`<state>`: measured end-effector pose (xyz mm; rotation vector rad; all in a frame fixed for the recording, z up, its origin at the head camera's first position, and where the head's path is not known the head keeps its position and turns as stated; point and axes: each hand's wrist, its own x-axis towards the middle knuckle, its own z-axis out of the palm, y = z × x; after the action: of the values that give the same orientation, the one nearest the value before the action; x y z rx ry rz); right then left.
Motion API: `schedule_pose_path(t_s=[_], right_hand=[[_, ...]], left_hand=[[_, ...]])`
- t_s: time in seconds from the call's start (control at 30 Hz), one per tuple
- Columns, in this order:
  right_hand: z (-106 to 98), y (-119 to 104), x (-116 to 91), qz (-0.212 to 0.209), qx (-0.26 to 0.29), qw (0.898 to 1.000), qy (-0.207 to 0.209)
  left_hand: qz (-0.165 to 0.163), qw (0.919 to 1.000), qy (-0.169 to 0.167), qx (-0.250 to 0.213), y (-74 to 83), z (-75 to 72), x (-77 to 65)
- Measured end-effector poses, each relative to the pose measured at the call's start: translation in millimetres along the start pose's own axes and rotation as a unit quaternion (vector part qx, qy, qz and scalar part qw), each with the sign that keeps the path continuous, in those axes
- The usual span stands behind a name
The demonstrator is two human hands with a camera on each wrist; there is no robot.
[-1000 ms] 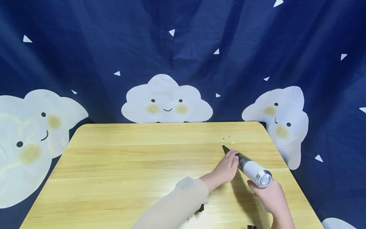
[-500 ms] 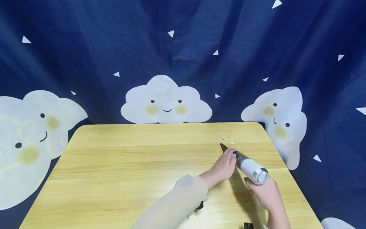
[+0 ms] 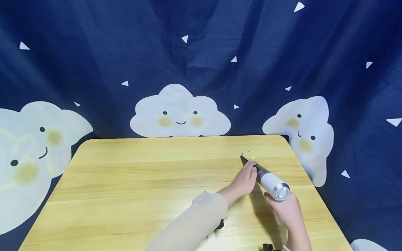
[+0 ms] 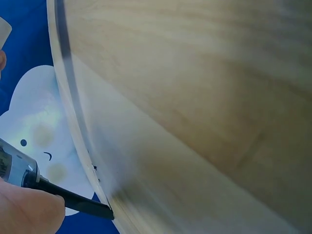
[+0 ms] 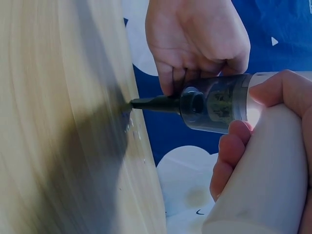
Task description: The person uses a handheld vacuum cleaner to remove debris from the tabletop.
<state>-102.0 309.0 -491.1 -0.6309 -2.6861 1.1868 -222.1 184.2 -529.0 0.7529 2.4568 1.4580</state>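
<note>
A white and grey handheld vacuum cleaner [image 3: 272,182] slants over the right side of the table, its black narrow nozzle [image 5: 156,104] tip down at the wood. My right hand [image 3: 287,211] grips its white handle from behind. Near the front end, my left hand [image 3: 245,180] holds the vacuum with curled fingers, by the base of the nozzle. In the left wrist view the left thumb [image 4: 31,209] lies along that front part. Small bits of debris [image 5: 138,132] lie just beyond the nozzle tip. Dark dust shows inside the clear canister [image 5: 207,105].
The light wooden table [image 3: 141,181] has rounded far corners. A dark blue curtain [image 3: 188,66] with printed clouds hangs right behind it. A tiny speck [image 3: 106,204] lies on the left part of the tabletop. A black object [image 3: 220,225] shows under the left sleeve.
Both hands and the vacuum have moved slightly left and away from me, bringing the nozzle tip closer to the bits of debris. The camera view has shifted a little as well.
</note>
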Motion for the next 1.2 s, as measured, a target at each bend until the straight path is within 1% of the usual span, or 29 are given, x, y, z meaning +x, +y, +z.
schedule_pose_path(t_s=[0.2, 0.43, 0.67, 1.03, 1.2], right_hand=[[1.6, -0.1, 0.7, 0.002, 0.003, 1.0, 0.003], [-2.1, -2.5, -3.2, 0.001, 0.006, 1.0, 0.018], [-1.3, -8.4, -0.3, -0.004, 0.034, 0.999, 0.015], [3.8, -7.6, 7.1, 0.001, 0.041, 0.999, 0.009], [5.4, -6.4, 8.7, 0.004, 0.036, 0.999, 0.009]], left_hand=[[0.009, 0.9999, 0.002, 0.007, -0.2, -0.1, 2.4], [0.016, 0.9998, -0.002, -0.006, 7.8, -0.4, 2.4], [0.006, 0.9999, 0.006, -0.008, 7.8, -0.9, 7.6], [-0.013, 0.9998, 0.008, -0.012, 3.8, -1.8, 12.8], [-0.018, 0.9998, 0.004, -0.007, 4.7, -1.9, 14.3]])
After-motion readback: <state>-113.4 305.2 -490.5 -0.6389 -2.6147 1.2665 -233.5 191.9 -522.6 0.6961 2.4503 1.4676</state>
